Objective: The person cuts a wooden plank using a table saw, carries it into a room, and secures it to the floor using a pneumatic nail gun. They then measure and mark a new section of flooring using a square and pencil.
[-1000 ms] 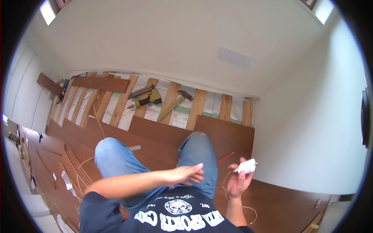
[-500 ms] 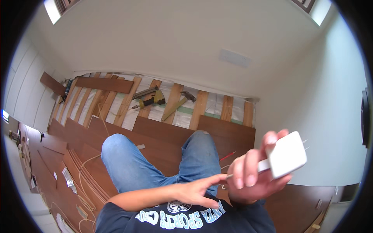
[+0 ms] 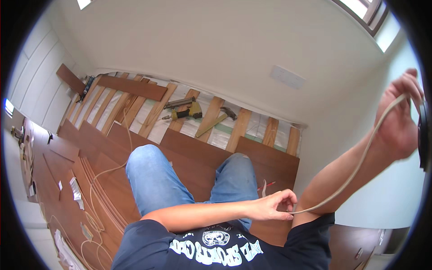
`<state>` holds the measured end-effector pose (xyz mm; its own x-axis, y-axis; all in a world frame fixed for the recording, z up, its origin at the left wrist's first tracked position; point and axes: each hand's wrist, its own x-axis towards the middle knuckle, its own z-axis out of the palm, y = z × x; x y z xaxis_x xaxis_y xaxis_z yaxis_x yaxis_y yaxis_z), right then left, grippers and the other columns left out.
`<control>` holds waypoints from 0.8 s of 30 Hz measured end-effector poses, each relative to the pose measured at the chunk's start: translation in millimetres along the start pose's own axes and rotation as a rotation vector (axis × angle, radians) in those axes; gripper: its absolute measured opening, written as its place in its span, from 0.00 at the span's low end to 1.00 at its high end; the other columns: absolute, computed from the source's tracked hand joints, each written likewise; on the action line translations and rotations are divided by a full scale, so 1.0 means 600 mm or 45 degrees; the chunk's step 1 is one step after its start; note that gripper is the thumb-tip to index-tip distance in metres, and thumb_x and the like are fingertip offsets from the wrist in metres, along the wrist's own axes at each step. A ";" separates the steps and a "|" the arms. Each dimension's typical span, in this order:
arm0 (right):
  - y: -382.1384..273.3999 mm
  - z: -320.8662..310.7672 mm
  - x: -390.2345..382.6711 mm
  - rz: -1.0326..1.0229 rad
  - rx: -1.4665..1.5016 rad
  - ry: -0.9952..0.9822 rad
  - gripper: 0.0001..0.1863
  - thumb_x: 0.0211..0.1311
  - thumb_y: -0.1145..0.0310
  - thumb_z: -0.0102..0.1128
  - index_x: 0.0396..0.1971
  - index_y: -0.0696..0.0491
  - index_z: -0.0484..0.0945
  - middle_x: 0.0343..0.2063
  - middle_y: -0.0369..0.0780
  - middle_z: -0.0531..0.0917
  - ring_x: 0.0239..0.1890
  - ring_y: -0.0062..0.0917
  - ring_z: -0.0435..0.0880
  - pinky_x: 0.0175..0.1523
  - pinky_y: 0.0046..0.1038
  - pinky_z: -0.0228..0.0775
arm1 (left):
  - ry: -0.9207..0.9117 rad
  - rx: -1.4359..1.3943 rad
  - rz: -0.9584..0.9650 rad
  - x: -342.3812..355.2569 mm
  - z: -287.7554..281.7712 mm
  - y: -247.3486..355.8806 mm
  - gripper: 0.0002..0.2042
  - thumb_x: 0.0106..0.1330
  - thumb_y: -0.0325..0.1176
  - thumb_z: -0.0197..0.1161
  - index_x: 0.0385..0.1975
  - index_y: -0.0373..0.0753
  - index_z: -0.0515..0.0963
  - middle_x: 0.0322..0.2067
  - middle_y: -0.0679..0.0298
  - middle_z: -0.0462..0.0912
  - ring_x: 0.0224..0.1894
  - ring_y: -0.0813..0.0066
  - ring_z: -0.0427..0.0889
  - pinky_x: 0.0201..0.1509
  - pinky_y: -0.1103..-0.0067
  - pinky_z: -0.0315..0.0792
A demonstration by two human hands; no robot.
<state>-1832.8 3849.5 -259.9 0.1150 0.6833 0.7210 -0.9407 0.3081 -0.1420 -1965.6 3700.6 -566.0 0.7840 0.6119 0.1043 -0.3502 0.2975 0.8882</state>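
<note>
My left hand (image 3: 274, 207) is low centre-right above my jeans, its thumb and fingers pinched on a pale cable (image 3: 353, 175). My right hand (image 3: 396, 117) is raised at the right rim beside a dark object (image 3: 422, 144) on the pale wall, fingers curled round the cable's upper end; what else it holds is hidden. A red pencil (image 3: 270, 184) lies on the brown floorboards (image 3: 191, 166) past my left hand. A yellow-black nail gun (image 3: 189, 110) and a claw hammer (image 3: 216, 121) lie on wooden battens at the far wall.
Loose planks (image 3: 92, 193), coiled hose (image 3: 92, 222) and white scraps (image 3: 76, 191) are on the floor at left. A short board (image 3: 69, 78) stands by the left wall. Windows (image 3: 366, 13) are high up, and a pale socket plate (image 3: 288, 76) is on the far wall.
My right hand has risen sharply to the right rim, taking the white charger out of sight and stretching the cable. My left hand has moved right onto the cable. The view has shifted.
</note>
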 end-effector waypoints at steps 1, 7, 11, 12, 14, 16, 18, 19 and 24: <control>0.010 0.008 0.021 0.033 0.050 0.044 0.34 0.77 0.47 0.39 0.55 0.70 0.61 0.44 0.54 0.72 0.37 0.36 0.79 0.41 0.36 0.79 | 0.033 0.190 0.066 -0.002 0.007 0.006 0.24 0.69 0.38 0.70 0.58 0.38 0.66 0.51 0.63 0.73 0.59 0.70 0.73 0.69 0.71 0.65; 0.139 -0.205 0.063 -0.065 -1.164 0.181 0.24 0.76 0.49 0.56 0.43 0.59 0.74 0.29 0.40 0.79 0.30 0.27 0.78 0.42 0.32 0.75 | -0.165 0.538 -0.501 -0.055 -0.030 0.036 0.19 0.80 0.47 0.54 0.54 0.36 0.71 0.42 0.63 0.81 0.50 0.70 0.79 0.60 0.72 0.71; 0.175 -0.437 -0.024 0.485 -2.479 0.197 0.27 0.64 0.48 0.68 0.43 0.59 0.78 0.29 0.42 0.85 0.31 0.29 0.84 0.40 0.32 0.76 | 0.031 -0.022 -0.409 -0.200 -0.043 0.124 0.16 0.81 0.42 0.52 0.56 0.35 0.71 0.44 0.59 0.82 0.52 0.72 0.82 0.60 0.71 0.73; 0.189 -0.482 -0.056 0.512 -2.642 0.143 0.28 0.63 0.47 0.68 0.43 0.60 0.78 0.31 0.46 0.86 0.36 0.37 0.86 0.44 0.38 0.77 | 0.175 -0.308 -0.368 -0.225 -0.045 0.149 0.15 0.81 0.38 0.53 0.58 0.34 0.70 0.44 0.59 0.82 0.53 0.71 0.81 0.62 0.71 0.72; 0.210 -0.550 -0.104 0.669 -2.850 0.124 0.29 0.62 0.48 0.67 0.45 0.62 0.77 0.37 0.52 0.86 0.44 0.50 0.86 0.50 0.46 0.77 | 0.284 -0.490 -0.037 -0.262 -0.071 0.173 0.18 0.80 0.31 0.53 0.64 0.32 0.66 0.45 0.58 0.82 0.56 0.68 0.80 0.65 0.68 0.71; 0.240 -0.602 -0.132 0.799 -2.881 0.172 0.29 0.63 0.48 0.66 0.46 0.62 0.77 0.40 0.55 0.86 0.48 0.54 0.85 0.53 0.48 0.76 | 0.352 -0.107 -0.085 -0.281 -0.094 0.198 0.26 0.78 0.29 0.55 0.73 0.32 0.60 0.46 0.60 0.83 0.58 0.64 0.80 0.67 0.67 0.69; 0.266 -0.640 -0.143 0.816 -2.977 0.270 0.30 0.64 0.48 0.64 0.48 0.63 0.75 0.44 0.56 0.85 0.50 0.54 0.84 0.54 0.48 0.76 | 0.238 0.426 -0.123 -0.292 -0.130 0.203 0.27 0.77 0.31 0.57 0.73 0.34 0.62 0.48 0.60 0.83 0.58 0.66 0.79 0.67 0.69 0.69; 0.272 -0.653 -0.143 0.798 -3.006 0.266 0.31 0.65 0.47 0.63 0.49 0.63 0.73 0.47 0.57 0.83 0.50 0.55 0.83 0.54 0.49 0.76 | 0.236 0.435 -0.117 -0.299 -0.145 0.188 0.27 0.77 0.33 0.59 0.73 0.36 0.63 0.49 0.60 0.83 0.58 0.69 0.79 0.66 0.70 0.70; 0.318 -0.664 -0.119 0.727 -3.059 0.317 0.29 0.66 0.48 0.63 0.47 0.63 0.74 0.43 0.57 0.84 0.47 0.55 0.84 0.53 0.49 0.75 | 0.403 -0.017 -0.256 -0.316 -0.202 0.163 0.27 0.81 0.36 0.53 0.76 0.41 0.59 0.46 0.63 0.80 0.53 0.76 0.77 0.65 0.75 0.70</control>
<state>-1893.5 4123.5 -608.6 0.2797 0.9008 0.3322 0.8663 -0.0876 -0.4917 -2210.5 3702.6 -553.4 0.6411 0.7362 -0.2167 -0.2139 0.4427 0.8708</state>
